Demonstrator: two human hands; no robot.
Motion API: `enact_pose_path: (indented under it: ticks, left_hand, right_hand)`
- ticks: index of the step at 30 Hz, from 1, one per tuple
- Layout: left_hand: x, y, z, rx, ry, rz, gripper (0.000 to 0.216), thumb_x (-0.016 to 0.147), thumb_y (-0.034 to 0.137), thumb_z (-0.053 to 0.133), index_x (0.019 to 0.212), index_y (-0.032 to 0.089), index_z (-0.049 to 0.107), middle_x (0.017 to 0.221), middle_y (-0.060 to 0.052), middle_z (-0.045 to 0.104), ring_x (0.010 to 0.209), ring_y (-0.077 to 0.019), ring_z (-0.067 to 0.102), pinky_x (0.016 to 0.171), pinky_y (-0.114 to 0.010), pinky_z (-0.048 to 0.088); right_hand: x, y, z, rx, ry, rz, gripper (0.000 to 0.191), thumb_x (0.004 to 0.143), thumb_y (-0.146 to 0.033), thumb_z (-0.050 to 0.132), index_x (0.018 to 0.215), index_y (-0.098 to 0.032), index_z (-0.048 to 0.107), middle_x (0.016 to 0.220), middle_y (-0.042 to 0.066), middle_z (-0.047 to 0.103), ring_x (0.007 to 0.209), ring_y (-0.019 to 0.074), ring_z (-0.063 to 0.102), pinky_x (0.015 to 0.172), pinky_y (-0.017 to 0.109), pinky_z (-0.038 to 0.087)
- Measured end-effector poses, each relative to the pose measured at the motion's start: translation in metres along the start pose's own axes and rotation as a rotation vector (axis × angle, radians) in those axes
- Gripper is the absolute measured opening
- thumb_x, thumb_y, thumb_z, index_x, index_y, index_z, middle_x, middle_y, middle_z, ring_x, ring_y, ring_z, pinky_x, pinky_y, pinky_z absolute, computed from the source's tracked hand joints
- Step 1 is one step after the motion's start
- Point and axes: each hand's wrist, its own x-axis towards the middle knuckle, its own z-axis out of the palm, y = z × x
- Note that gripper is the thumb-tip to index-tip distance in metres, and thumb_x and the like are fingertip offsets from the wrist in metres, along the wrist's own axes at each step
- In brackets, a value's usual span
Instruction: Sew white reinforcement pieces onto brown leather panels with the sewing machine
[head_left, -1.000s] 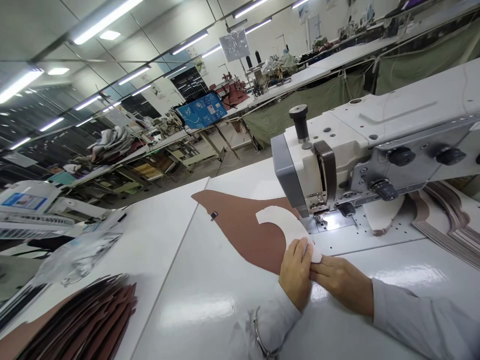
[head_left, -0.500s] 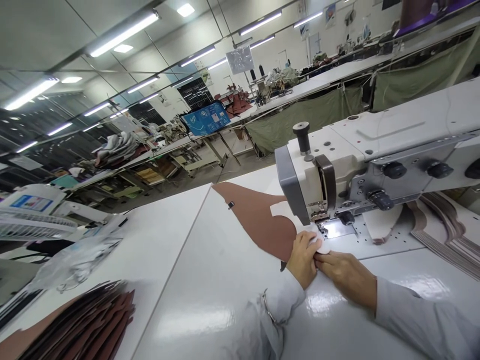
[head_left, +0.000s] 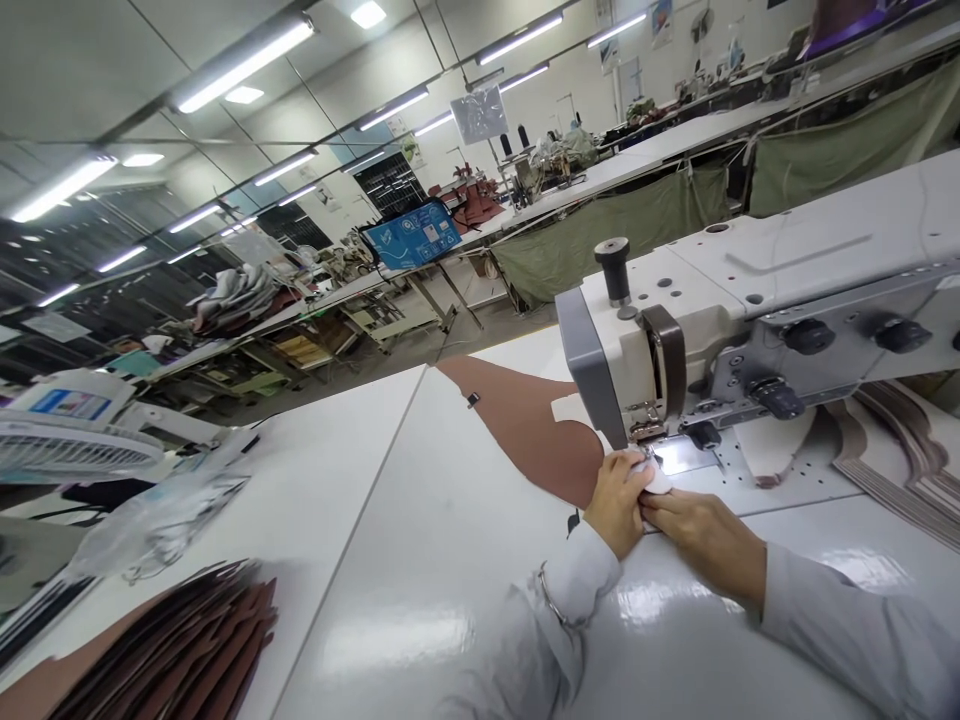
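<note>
Left hand and right hand pinch my curved white piece. Beyond them, a brown panel points lengthwise away-left.

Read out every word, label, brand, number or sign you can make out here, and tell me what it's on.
No text is legible.
Blue panel in the background: pale print and symbols, too blurred to read.
Label on the white slatted device at left: too small to read.
Wall poster at top right: too small to read.
Sewing machine: no readable lettering.
</note>
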Motion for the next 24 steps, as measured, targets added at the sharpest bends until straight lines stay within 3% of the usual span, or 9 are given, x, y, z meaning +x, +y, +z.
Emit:
enact_pose_path:
  ticks: [17, 24]
  left_hand:
    - [0.0044, -0.0038, -0.0003, 0.054, 0.003, 0.001, 0.031, 0.074, 0.006, 0.043, 0.098, 0.016, 0.059, 0.108, -0.011, 0.054, 0.096, -0.0224, 0.045, 0.086, -0.042, 0.045]
    - [0.0039, 0.0011, -0.004, 0.046, -0.017, 0.033, 0.026, 0.076, 0.006, 0.043, 0.092, 0.017, 0.061, 0.105, -0.01, 0.057, 0.102, -0.0231, 0.045, 0.088, -0.042, 0.043]
  right_hand:
    - [0.0024, 0.0014, 0.0024, 0.022, 0.017, 0.015, 0.032, 0.092, -0.01, 0.029, 0.076, -0.012, 0.057, 0.076, 0.005, 0.057, 0.069, 0.0134, 0.052, 0.061, 0.024, 0.045]
    - [-0.0012, -0.0038, 0.0066, -0.016, -0.005, 0.041, 0.029, 0.092, -0.01, 0.032, 0.082, -0.013, 0.059, 0.077, 0.005, 0.058, 0.071, 0.0138, 0.054, 0.063, 0.025, 0.046]
